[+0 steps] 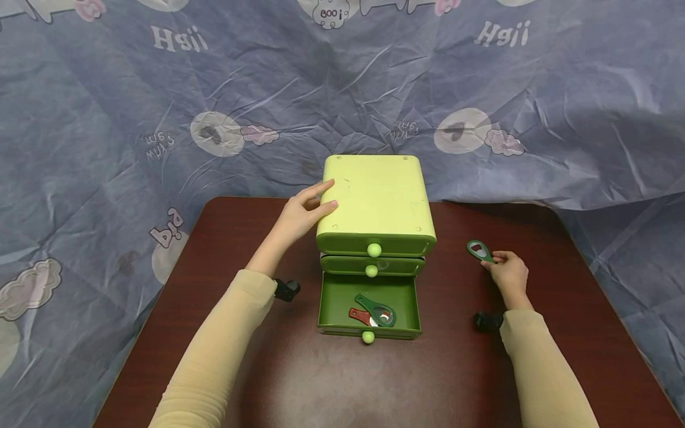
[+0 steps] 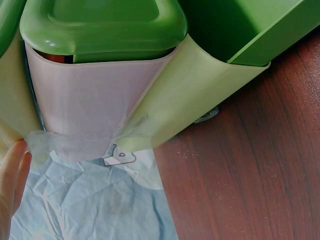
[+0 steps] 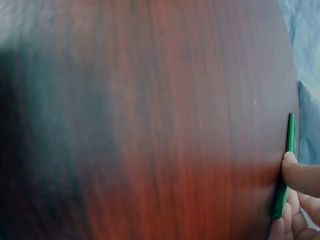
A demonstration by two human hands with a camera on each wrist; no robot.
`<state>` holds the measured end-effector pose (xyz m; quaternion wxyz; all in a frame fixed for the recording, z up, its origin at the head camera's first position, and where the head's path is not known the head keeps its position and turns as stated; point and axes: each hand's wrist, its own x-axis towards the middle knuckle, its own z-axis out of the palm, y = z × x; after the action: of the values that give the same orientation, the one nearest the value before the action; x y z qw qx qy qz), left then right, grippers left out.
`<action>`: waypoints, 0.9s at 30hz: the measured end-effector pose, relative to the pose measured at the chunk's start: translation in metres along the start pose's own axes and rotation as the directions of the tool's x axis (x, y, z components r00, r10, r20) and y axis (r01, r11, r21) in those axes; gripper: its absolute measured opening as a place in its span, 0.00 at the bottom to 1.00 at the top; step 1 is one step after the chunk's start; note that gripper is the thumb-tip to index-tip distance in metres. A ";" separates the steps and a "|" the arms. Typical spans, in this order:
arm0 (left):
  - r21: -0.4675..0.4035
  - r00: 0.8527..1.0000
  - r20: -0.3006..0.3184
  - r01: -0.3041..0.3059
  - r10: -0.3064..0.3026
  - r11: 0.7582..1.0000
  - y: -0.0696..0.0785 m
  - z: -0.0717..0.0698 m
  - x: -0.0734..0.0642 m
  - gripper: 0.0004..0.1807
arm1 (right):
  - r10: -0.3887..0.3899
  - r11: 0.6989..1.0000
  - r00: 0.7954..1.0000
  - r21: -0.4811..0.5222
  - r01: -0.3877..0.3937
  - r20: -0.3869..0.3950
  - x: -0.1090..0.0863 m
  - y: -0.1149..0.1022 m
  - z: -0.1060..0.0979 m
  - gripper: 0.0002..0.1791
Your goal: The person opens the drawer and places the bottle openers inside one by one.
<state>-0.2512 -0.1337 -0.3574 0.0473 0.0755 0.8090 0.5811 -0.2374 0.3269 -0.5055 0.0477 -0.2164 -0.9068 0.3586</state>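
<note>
A small chest of drawers (image 1: 377, 193) with a yellow top and green fronts stands mid-table. My left hand (image 1: 299, 215) rests against its upper left side, thumb and fingers extended on the edge; in the left wrist view, fingers (image 2: 11, 175) touch the side near some clear tape. The bottom drawer (image 1: 337, 294) is pulled out. Inside it, a green bottle opener (image 1: 368, 304) lies across a red bottle opener (image 1: 359, 315). Right of the chest, my right hand (image 1: 509, 274) pinches another green bottle opener (image 1: 486, 257) by its handle, seen edge-on in the right wrist view.
The dark red-brown wooden table (image 1: 332, 380) reaches back to a grey-blue printed cloth (image 1: 299, 77). The middle drawer (image 1: 345, 266) sits below the top drawer (image 1: 348, 244), each with a round light-green knob. Black wrist cameras (image 1: 288, 290) hang at both cuffs.
</note>
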 end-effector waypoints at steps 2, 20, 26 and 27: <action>0.001 1.000 0.000 -0.001 0.001 1.000 0.000 0.000 0.000 0.31 | 0.022 1.000 1.000 -0.006 -0.022 0.014 0.000 0.001 -0.001 0.27; 0.000 1.000 -0.003 0.013 -0.013 1.000 0.002 0.000 -0.001 0.31 | 0.000 1.000 0.982 -0.028 0.005 0.189 -0.020 -0.003 -0.011 0.25; 0.021 1.000 -0.004 0.006 -0.006 1.000 0.004 -0.001 -0.003 0.30 | -0.116 0.993 0.947 0.024 0.114 0.299 -0.044 -0.012 -0.016 0.28; 0.028 1.000 -0.006 0.005 -0.005 1.000 0.004 -0.001 -0.003 0.30 | -0.132 0.991 0.939 0.033 0.129 0.317 -0.049 -0.014 -0.017 0.28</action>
<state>-0.2482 -0.1336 -0.3533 0.0451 0.0724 0.8175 0.5696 -0.1939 0.3075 -0.4804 -0.0745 -0.0948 -0.9129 0.3901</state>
